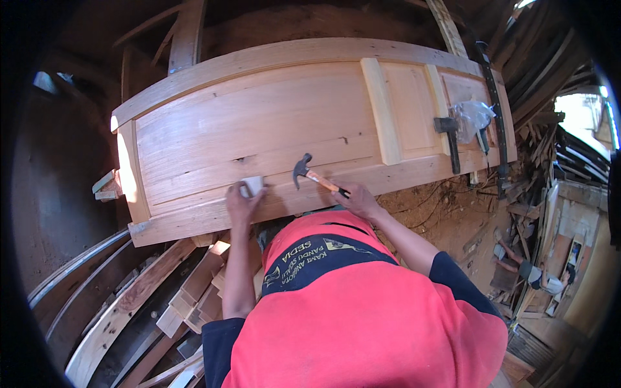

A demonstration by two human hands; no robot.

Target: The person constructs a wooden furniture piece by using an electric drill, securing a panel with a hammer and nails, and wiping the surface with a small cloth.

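A large panelled wooden door (259,110) lies flat in front of me. On its near rail my left hand (239,205) is closed around a small pale block (253,185), whose exact kind I cannot make out. My right hand (359,200) grips the end of a claw hammer (319,178) by its orange and black handle. The hammer's dark head is above the door, to the right of the block. Between the two hands there is a gap, and the hammer is apart from the block.
Two light wood strips (380,110) lie across the door. A black mallet (447,129), a clear plastic bag (473,119) and a long dark bar clamp (497,123) are at its right end. Stacked boards (116,304) crowd the lower left. Another person (546,279) is at far right.
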